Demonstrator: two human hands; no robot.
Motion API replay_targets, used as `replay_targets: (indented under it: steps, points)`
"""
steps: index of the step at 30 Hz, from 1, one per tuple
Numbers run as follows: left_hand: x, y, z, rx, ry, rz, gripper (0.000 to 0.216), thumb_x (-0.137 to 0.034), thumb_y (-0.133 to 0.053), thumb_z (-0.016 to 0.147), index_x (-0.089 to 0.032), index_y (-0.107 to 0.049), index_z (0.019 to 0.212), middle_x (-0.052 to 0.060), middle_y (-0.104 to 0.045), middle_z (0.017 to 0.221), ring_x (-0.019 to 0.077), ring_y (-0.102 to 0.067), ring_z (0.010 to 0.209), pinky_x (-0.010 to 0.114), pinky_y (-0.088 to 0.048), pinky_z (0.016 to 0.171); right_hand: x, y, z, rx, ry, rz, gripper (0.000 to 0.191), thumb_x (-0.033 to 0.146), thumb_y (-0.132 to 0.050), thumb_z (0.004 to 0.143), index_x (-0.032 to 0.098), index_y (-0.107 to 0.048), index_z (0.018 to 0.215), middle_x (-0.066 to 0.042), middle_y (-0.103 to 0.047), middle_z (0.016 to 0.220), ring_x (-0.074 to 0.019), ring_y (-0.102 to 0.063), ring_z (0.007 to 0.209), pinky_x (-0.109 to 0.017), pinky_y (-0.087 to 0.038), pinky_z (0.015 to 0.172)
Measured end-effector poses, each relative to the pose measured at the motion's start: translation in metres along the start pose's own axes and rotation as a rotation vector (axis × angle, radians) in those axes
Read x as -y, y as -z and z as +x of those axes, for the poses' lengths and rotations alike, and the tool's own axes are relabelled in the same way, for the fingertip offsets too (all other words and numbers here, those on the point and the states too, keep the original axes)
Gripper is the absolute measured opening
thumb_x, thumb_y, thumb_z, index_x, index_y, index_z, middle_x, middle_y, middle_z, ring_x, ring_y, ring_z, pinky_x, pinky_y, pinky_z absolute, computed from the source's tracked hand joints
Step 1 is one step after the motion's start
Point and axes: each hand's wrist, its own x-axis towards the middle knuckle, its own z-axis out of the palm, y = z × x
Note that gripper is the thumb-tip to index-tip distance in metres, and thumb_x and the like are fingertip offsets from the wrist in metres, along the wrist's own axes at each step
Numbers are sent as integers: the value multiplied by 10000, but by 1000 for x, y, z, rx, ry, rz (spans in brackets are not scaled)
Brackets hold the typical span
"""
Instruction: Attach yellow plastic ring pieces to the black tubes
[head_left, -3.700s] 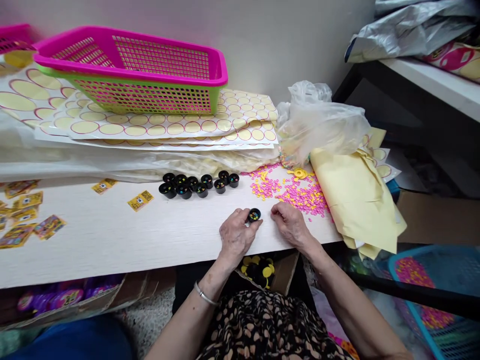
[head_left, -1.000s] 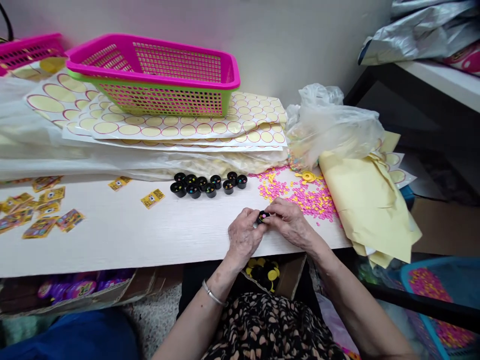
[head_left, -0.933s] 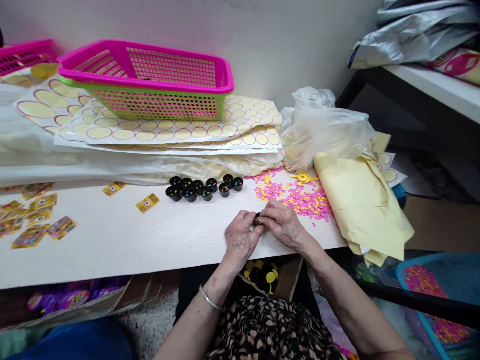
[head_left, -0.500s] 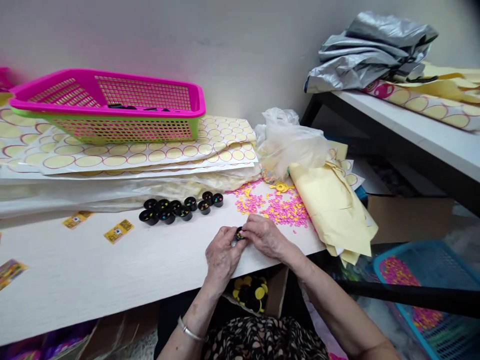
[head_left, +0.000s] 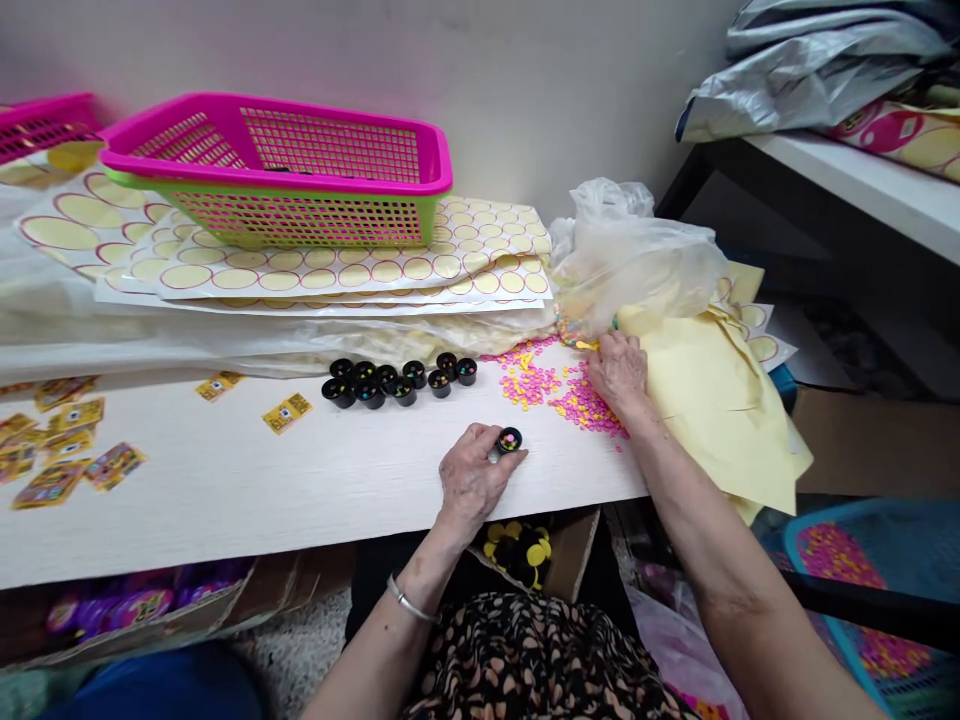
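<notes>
My left hand (head_left: pixel 474 472) grips a small round black cup (head_left: pixel 510 440) between thumb and fingers, just above the white table. Colored bits and a pink piece show inside the cup. Over at the pile of pink and yellow beads (head_left: pixel 581 400), my right hand (head_left: pixel 621 372) reaches down with its fingers curled together. A yellow piece (head_left: pixel 586 346) peeks out beside those fingertips; what they pinch, if anything, is hidden. Several more black cups (head_left: pixel 405 390) with colored bits in them stand grouped left of the beads.
A pink and green basket (head_left: pixel 300 215) rests on sticker sheets (head_left: pixel 360 272) at the back. Small yellow cards (head_left: pixel 287 412) lie to the left. Beyond the beads are a clear plastic bag (head_left: pixel 637 260) and yellow paper (head_left: pixel 712 400). An open box with yellow and black discs (head_left: pixel 536 553) sits below the table edge.
My right hand has left the black cup and moved up and right to the beads. My left hand still holds the cup. The view has shifted.
</notes>
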Motion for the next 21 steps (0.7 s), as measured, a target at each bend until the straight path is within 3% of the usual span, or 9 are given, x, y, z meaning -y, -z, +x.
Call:
replay_targets:
  steps: [3,6,8,10,15,21]
  points:
    - [1,-1,1,-12,-1,7,165,-340,-644,706,-231,-645,829,-30,-598,816,104,-546,717,219,-387,628,12,10,-31,73,25,314,229,282,-414,838,156,-593,768,-96,-608,801,-214,-531,791,-329,-391,714]
    - [2,-3,1,-35,-9,21,119,-268,-636,677,-218,-632,785,-31,-602,798,106,-547,708,217,-394,623,30,12,-74,422,-62,840,275,355,-425,823,159,-571,696,-37,-588,649,-148,-539,589,-263,-398,569]
    - [3,-4,0,-33,-26,27,116,-239,-625,665,-216,-627,779,-31,-606,799,109,-547,708,217,-398,620,39,10,-99,579,-201,1032,255,360,-431,809,158,-561,725,-22,-589,616,-132,-540,511,-245,-395,510]
    - [5,-5,0,-23,-43,28,130,-231,-625,657,-219,-627,786,-31,-611,808,111,-548,710,219,-402,623,46,7,-113,565,-219,991,225,333,-423,816,168,-537,713,-1,-562,572,-122,-528,478,-242,-396,512]
    - [7,-4,-2,-8,-49,2,195,-265,-666,638,-224,-632,826,-26,-607,811,124,-544,721,230,-401,626,49,11,-118,287,67,391,255,249,-377,867,181,-513,663,-51,-554,729,-156,-533,684,-268,-378,633]
    - [7,-3,-3,13,-48,-68,190,-345,-675,677,-231,-662,829,-27,-594,801,116,-538,731,227,-380,631,54,12,-128,279,101,190,210,377,-508,831,176,-559,859,-71,-530,909,-183,-527,733,-281,-367,599]
